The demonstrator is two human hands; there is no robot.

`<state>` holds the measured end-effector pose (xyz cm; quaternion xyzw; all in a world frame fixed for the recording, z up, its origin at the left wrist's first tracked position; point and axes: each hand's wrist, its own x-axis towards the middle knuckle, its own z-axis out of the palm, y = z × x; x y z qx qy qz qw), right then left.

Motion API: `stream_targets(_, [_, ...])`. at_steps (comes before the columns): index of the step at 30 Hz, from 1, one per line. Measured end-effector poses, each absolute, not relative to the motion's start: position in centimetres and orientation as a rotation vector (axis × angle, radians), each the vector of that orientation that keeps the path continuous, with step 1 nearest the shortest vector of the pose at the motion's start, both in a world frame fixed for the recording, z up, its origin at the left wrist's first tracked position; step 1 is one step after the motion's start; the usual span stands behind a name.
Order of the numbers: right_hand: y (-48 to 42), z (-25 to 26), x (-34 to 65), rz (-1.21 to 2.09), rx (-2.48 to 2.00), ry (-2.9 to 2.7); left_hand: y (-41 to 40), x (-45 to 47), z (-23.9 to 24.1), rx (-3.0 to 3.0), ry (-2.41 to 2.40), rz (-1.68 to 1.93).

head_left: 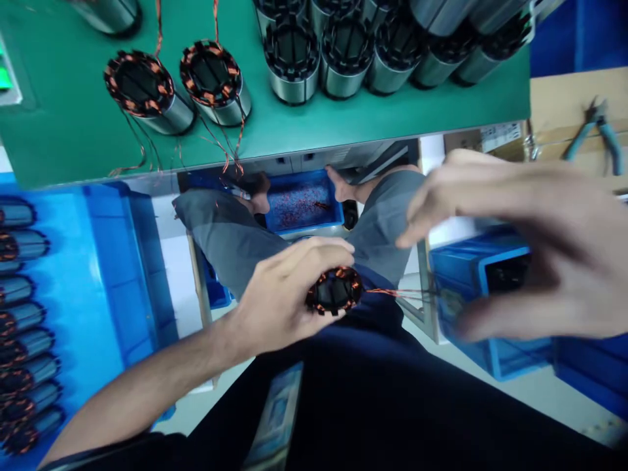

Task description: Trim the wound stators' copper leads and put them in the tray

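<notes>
A motor stator [336, 290] with copper windings is gripped in my left hand [294, 288], above my lap, its round open end facing up. Copper wire ends [387, 292] stick out from it to the right. My right hand [530, 242] is blurred, off to the right of those wires, with thumb and fingers spread apart and nothing seen between them. On the green bench top, two wound stators [140, 88] [216, 78] stand with loose wires hanging over the front edge.
Several stators without visible copper [294, 59] crowd the back of the green bench [343, 131]. Pliers [596, 127] lie on cardboard at the right. A blue crate [495, 366] stands below my right hand. Rows of stators [29, 340] lie in a blue bin [98, 275] at left.
</notes>
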<state>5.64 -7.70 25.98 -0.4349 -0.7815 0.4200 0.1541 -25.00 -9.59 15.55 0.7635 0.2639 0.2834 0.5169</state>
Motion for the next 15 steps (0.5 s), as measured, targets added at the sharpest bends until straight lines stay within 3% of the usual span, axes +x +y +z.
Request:
stream_targets(2, [-7.8,25.0,5.6,1.737,-1.276,-1.914,-8.4,-25.2,15.9,2.207,0.475,0.93])
stream_targets(5, [-9.2,22.0,4.4,2.602,-1.055,-1.298,-6.7,-24.6,16.7,2.467,0.181,1.03])
stream_targets(7, [-10.4,20.3,3.4,2.828,-0.963,-1.028,-6.4,-24.2,17.1,2.497,0.061,0.97])
stream_targets(10, [-11.4,19.9,2.4,2.467,-1.049,-1.363,-7.3,-24.5,17.1,2.451,0.236,0.859])
stream_targets(13, [-11.1,21.9,2.8,1.556,-0.999,-2.166,-8.7,-25.8,17.1,2.102,0.616,0.563])
stream_targets(15, [-10.9,23.1,4.2,1.051,-0.922,-2.415,-9.4,-27.4,17.5,1.769,0.672,0.365])
